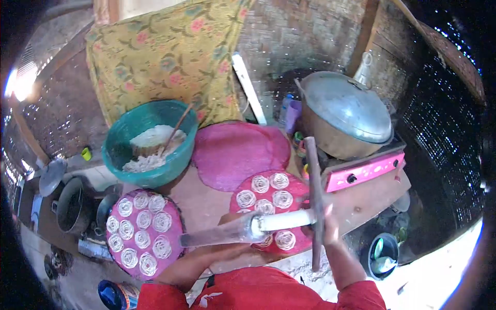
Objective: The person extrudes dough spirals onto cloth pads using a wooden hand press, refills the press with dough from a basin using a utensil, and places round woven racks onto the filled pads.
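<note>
Wooden press [219, 233], across the red tray [296, 186], partly hiding its swirls. One basin [147, 179] and one lidded pot [343, 111] stand beyond; twelve swirls dot the pink tray [176, 232]. My right hand [331, 227] clasps the crossbar [313, 170]; the left hand's [232, 218] grip I cannot tell.

Daylight [24, 85] glares at 10 o'clock and pricks the woven wall [439, 134] at 3 o'clock; a floral cloth [165, 62] (yellow, pink-bloomed) hangs at 11 o'clock, a brown surface [372, 200] crosses the centre, and the floor [434, 271] gleams white at 4 o'clock.
</note>
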The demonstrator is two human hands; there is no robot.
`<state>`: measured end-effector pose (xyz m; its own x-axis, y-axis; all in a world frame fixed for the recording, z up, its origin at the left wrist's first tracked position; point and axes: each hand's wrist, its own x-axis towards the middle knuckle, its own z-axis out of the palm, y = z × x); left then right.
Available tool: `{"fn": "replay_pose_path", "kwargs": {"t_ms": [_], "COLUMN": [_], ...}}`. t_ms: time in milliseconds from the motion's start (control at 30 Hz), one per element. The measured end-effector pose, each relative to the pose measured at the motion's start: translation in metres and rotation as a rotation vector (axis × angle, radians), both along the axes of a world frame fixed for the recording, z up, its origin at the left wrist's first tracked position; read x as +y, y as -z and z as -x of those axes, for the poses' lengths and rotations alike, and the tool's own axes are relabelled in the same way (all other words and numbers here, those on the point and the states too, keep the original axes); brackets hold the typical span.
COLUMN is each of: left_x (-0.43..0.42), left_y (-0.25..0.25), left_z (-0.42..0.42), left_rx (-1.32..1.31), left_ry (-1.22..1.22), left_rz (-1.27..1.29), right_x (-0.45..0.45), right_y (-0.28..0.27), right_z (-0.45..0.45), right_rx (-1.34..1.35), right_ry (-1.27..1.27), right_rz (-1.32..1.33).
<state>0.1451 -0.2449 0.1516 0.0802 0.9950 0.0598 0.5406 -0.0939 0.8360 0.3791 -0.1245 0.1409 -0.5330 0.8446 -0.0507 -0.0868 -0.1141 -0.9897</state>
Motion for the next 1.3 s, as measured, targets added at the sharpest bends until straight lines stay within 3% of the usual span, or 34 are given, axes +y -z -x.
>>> {"fn": "replay_pose_path", "kwargs": {"t_ms": [67, 133, 200, 233, 333, 367, 400, 567, 633, 667, 700, 733, 800, 900, 1000, 1033, 1067, 1133, 1167, 1233, 1300], "left_x": [0.012, 0.024, 0.033, 0.046, 0.061, 0.062, 0.062, 0.078, 0.085, 0.088, 0.096, 0.102, 0.109, 0.142, 0.17, 0.181, 0.194, 0.225, 0.234, 0.257, 0.274], "left_y": [-0.02, -0.03, -0.028, -0.015, 0.013, 0.027, 0.04, 0.077, 0.082, 0.085, 0.064, 0.039, -0.024, -0.079, -0.123, -0.122, -0.116, -0.085, -0.067, -0.017, 0.051], "left_z": [-0.012, -0.025, -0.044, -0.055, -0.072, -0.08, -0.089, -0.113, -0.114, -0.115, -0.107, -0.096, -0.078, -0.086, -0.092, -0.094, -0.094, -0.087, -0.079, -0.061, -0.046], "left_rx": [0.029, 0.015, -0.116, -0.008, -0.146, -0.29, -0.434, -0.232, -0.45, -0.558, -0.395, -0.294, -0.157, -1.085, -1.52, -1.439, -1.357, -1.434, -1.444, -1.716, -1.912], "left_ry": [0.088, 0.151, 0.193, 0.302, 0.458, 0.415, 0.374, 0.398, 0.334, 0.302, 0.356, 0.392, 0.437, 0.599, 0.79, 0.74, 0.691, 0.702, 0.573, 0.407, 0.433], "left_rz": [0.046, 0.088, 0.116, 0.261, 0.372, 0.396, 0.415, 0.282, 0.331, 0.35, 0.291, 0.223, 0.072, -0.378, -0.389, -0.337, -0.287, -0.173, -0.126, 0.099, 0.147], "right_x": [0.003, 0.012, 0.016, 0.018, 0.027, 0.028, 0.03, 0.038, 0.047, 0.054, 0.063, 0.099, 0.087, 0.069, 0.055, 0.055, 0.056, 0.063, 0.071, 0.09, 0.104], "right_y": [-0.027, -0.047, -0.074, -0.08, -0.075, -0.068, -0.056, -0.029, -0.031, -0.036, -0.039, 0.022, 0.005, 0.026, 0.041, 0.043, 0.046, 0.046, 0.047, 0.042, 0.048], "right_z": [-0.016, -0.035, -0.041, -0.044, -0.054, -0.061, -0.066, -0.074, -0.077, -0.084, -0.096, -0.132, -0.138, -0.135, -0.13, -0.129, -0.126, -0.128, -0.128, -0.134, -0.129], "right_rx": [-0.24, -0.428, -0.459, -0.488, -0.386, -0.357, -0.36, -0.416, -0.416, -0.311, -0.208, -0.452, -0.024, 0.301, 0.478, 0.51, 0.536, 0.545, 0.526, 0.285, 0.164], "right_ry": [-0.057, -0.293, -0.397, -0.505, -0.564, -0.572, -0.574, -0.532, -0.528, -0.583, -0.634, -0.909, -1.032, -1.125, -1.146, -1.148, -1.149, -1.121, -1.097, -0.959, -0.885], "right_rz": [-0.476, -0.679, -0.702, -0.733, -0.756, -0.581, -0.579, -0.531, -0.513, -0.278, -0.041, -0.212, 0.171, 0.425, 0.566, 0.589, 0.607, 0.622, 0.619, 0.642, 0.708]}}
